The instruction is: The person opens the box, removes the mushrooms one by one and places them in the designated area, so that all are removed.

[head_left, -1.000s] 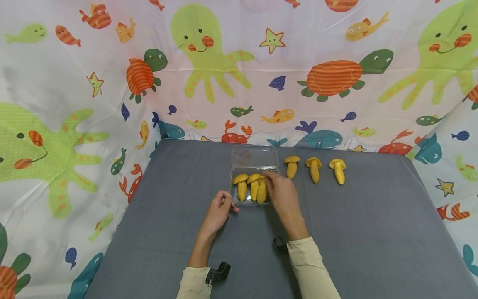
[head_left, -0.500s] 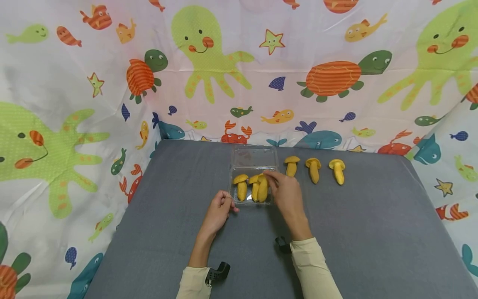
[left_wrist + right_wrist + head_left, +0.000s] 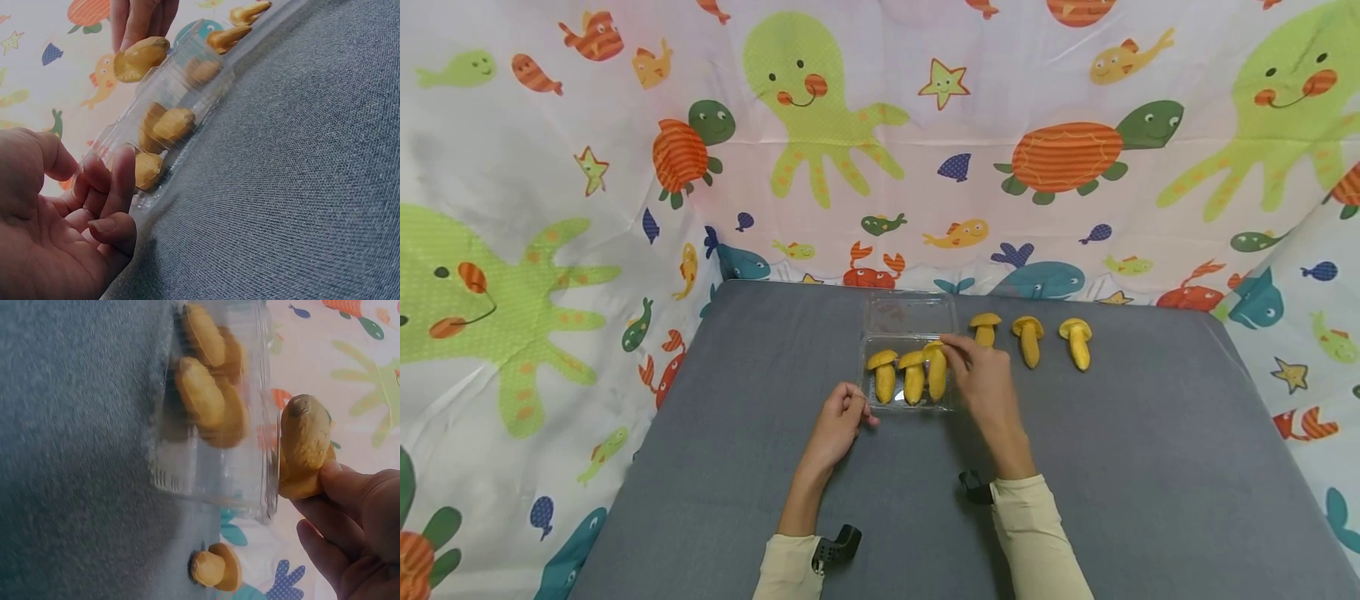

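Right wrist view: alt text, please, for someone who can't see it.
The right hand pinches a yellow mushroom above a clear plastic container. Two more mushrooms lie inside it; another mushroom lies outside on grey cloth, with a sea-creature print behind.

Looks forward and down from the head, farther back, over the grey table, then low and close from each wrist (tilted sideways in both), sharing the clear container from opposite ends.
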Demonstrator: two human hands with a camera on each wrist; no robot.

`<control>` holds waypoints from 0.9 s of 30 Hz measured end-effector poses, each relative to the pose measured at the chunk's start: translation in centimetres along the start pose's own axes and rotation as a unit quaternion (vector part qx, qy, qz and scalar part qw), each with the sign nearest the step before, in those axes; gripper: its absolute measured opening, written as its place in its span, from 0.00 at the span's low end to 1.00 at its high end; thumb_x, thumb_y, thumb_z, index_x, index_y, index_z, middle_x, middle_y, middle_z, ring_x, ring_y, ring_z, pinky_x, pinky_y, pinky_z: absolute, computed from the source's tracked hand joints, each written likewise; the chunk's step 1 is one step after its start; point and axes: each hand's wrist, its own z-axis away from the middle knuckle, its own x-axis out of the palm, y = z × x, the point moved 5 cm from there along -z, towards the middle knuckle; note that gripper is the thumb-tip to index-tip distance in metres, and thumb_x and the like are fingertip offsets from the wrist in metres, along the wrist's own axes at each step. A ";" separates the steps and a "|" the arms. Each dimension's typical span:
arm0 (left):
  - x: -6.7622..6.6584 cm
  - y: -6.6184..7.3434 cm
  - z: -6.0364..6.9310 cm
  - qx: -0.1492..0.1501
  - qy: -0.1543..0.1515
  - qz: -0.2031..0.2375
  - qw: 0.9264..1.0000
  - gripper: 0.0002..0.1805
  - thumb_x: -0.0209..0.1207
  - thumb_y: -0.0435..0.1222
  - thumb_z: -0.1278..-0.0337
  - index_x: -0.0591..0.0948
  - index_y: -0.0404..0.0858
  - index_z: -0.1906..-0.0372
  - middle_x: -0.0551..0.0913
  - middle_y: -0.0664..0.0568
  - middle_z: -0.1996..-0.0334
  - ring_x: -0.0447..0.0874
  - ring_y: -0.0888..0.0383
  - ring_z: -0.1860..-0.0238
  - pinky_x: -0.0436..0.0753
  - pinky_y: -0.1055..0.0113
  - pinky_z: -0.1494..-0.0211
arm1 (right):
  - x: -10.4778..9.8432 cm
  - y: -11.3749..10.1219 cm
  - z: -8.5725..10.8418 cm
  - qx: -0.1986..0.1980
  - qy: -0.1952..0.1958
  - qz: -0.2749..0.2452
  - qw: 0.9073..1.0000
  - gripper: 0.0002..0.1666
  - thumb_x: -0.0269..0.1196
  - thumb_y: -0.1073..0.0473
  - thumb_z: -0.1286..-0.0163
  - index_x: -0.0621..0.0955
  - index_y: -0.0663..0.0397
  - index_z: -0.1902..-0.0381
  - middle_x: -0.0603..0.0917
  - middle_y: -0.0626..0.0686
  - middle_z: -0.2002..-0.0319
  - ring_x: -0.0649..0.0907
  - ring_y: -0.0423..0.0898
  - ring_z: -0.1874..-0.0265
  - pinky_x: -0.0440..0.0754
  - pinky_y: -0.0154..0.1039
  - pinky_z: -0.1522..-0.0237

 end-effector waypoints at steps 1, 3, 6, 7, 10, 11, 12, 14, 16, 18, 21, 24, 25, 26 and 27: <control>0.0 -0.3 -0.1 0.003 0.002 -0.001 1.000 0.07 0.50 0.33 0.20 0.75 0.33 0.52 0.84 0.41 0.65 0.90 0.39 0.58 0.73 0.71 0.69 | -0.2 0.0 -0.1 -0.002 0.003 0.004 1.000 0.13 0.68 0.57 0.24 0.90 0.54 0.46 0.93 0.57 0.56 0.91 0.50 0.67 0.85 0.44 0.70; -0.1 -0.5 -0.2 0.007 0.002 -0.006 1.000 0.07 0.50 0.34 0.20 0.75 0.34 0.53 0.84 0.44 0.65 0.91 0.44 0.60 0.74 0.70 0.69 | -0.6 0.3 -0.2 -0.002 0.012 0.016 1.000 0.13 0.68 0.56 0.24 0.90 0.52 0.46 0.93 0.56 0.57 0.88 0.47 0.74 0.81 0.42 0.74; -0.1 -0.5 -0.2 0.005 0.000 -0.011 1.000 0.06 0.50 0.35 0.20 0.75 0.36 0.54 0.84 0.46 0.66 0.91 0.48 0.61 0.75 0.70 0.68 | -1.2 0.6 -0.3 -0.005 0.029 0.024 0.999 0.12 0.69 0.56 0.25 0.91 0.51 0.47 0.93 0.55 0.59 0.87 0.47 0.75 0.79 0.42 0.75; -0.1 -0.5 -0.2 0.006 0.000 -0.012 1.000 0.06 0.50 0.35 0.20 0.75 0.36 0.54 0.84 0.46 0.66 0.91 0.48 0.61 0.75 0.70 0.68 | -1.5 0.7 -0.4 -0.006 0.033 0.023 0.999 0.13 0.69 0.56 0.25 0.91 0.51 0.47 0.93 0.55 0.59 0.89 0.48 0.72 0.81 0.43 0.73; -0.2 -0.5 -0.2 0.003 -0.001 -0.012 1.000 0.06 0.49 0.35 0.20 0.75 0.37 0.54 0.83 0.48 0.67 0.90 0.50 0.62 0.75 0.69 0.67 | -2.0 1.0 -0.5 -0.001 0.041 0.010 0.999 0.13 0.69 0.57 0.25 0.91 0.52 0.47 0.93 0.56 0.56 0.92 0.53 0.61 0.85 0.47 0.68; -0.2 -0.4 -0.2 0.004 -0.002 -0.012 1.000 0.06 0.49 0.35 0.20 0.75 0.37 0.54 0.83 0.47 0.67 0.90 0.49 0.61 0.75 0.69 0.67 | -2.2 1.1 -0.5 0.001 0.042 0.004 0.999 0.13 0.69 0.58 0.25 0.90 0.52 0.46 0.93 0.56 0.55 0.92 0.53 0.59 0.86 0.48 0.66; -0.2 -0.4 -0.1 0.004 -0.001 -0.013 1.000 0.06 0.49 0.35 0.20 0.75 0.37 0.54 0.83 0.47 0.67 0.91 0.48 0.61 0.75 0.68 0.67 | -2.4 1.3 -0.5 0.004 0.044 0.000 0.999 0.13 0.69 0.58 0.25 0.90 0.52 0.46 0.92 0.56 0.55 0.92 0.54 0.58 0.87 0.49 0.65; -0.1 -0.4 -0.1 0.005 0.000 -0.013 1.000 0.06 0.50 0.35 0.20 0.75 0.37 0.54 0.84 0.46 0.66 0.91 0.47 0.61 0.75 0.68 0.67 | -2.7 1.7 -0.6 0.005 0.052 -0.004 0.999 0.12 0.69 0.59 0.25 0.90 0.52 0.47 0.92 0.56 0.54 0.92 0.54 0.57 0.88 0.51 0.63; -0.1 -0.4 -0.1 0.004 0.001 -0.011 1.000 0.06 0.50 0.35 0.20 0.76 0.36 0.54 0.84 0.44 0.66 0.91 0.45 0.60 0.75 0.69 0.67 | -3.1 2.0 -0.7 0.004 0.064 -0.005 0.998 0.12 0.70 0.60 0.26 0.91 0.52 0.47 0.93 0.56 0.55 0.92 0.55 0.57 0.89 0.52 0.62; -0.1 -0.4 -0.1 0.002 0.002 -0.008 1.000 0.06 0.50 0.35 0.20 0.76 0.36 0.53 0.84 0.43 0.66 0.91 0.43 0.59 0.75 0.69 0.67 | -3.5 2.4 -0.8 0.003 0.079 0.003 0.997 0.11 0.70 0.61 0.27 0.91 0.53 0.49 0.93 0.56 0.56 0.92 0.55 0.59 0.89 0.53 0.61; -0.1 -0.4 -0.2 0.001 0.001 -0.005 1.000 0.07 0.49 0.34 0.20 0.75 0.34 0.53 0.84 0.40 0.65 0.90 0.39 0.58 0.74 0.68 0.68 | -4.1 2.9 -0.8 0.005 0.095 0.016 0.995 0.10 0.71 0.61 0.27 0.91 0.53 0.50 0.93 0.56 0.57 0.92 0.55 0.62 0.88 0.54 0.62; -0.1 -0.4 -0.3 -0.003 -0.002 -0.007 1.000 0.07 0.48 0.31 0.20 0.75 0.31 0.53 0.83 0.36 0.64 0.89 0.35 0.57 0.74 0.67 0.68 | -4.5 3.3 -0.7 0.013 0.101 0.024 0.995 0.10 0.70 0.61 0.27 0.91 0.53 0.50 0.93 0.57 0.59 0.91 0.54 0.66 0.87 0.53 0.64; -0.1 -0.5 -0.3 -0.005 -0.002 -0.007 1.000 0.07 0.47 0.30 0.21 0.74 0.31 0.54 0.83 0.35 0.64 0.89 0.34 0.57 0.74 0.66 0.69 | -4.5 3.4 -0.7 0.014 0.101 0.025 0.994 0.10 0.70 0.62 0.27 0.91 0.53 0.50 0.93 0.57 0.59 0.90 0.54 0.67 0.86 0.53 0.65; -0.1 -0.5 -0.3 -0.008 -0.001 -0.007 1.000 0.06 0.47 0.30 0.21 0.74 0.31 0.54 0.83 0.34 0.64 0.89 0.34 0.57 0.75 0.66 0.68 | -4.6 3.4 -0.6 0.016 0.100 0.025 0.995 0.10 0.70 0.61 0.26 0.91 0.53 0.50 0.93 0.57 0.60 0.90 0.54 0.68 0.86 0.52 0.65; -0.1 -0.5 -0.3 -0.010 0.001 -0.006 1.000 0.06 0.48 0.29 0.21 0.74 0.31 0.54 0.83 0.35 0.64 0.89 0.34 0.57 0.75 0.66 0.68 | -4.6 3.6 -0.6 0.017 0.100 0.026 0.995 0.10 0.70 0.62 0.26 0.91 0.53 0.49 0.93 0.57 0.60 0.90 0.53 0.68 0.86 0.52 0.66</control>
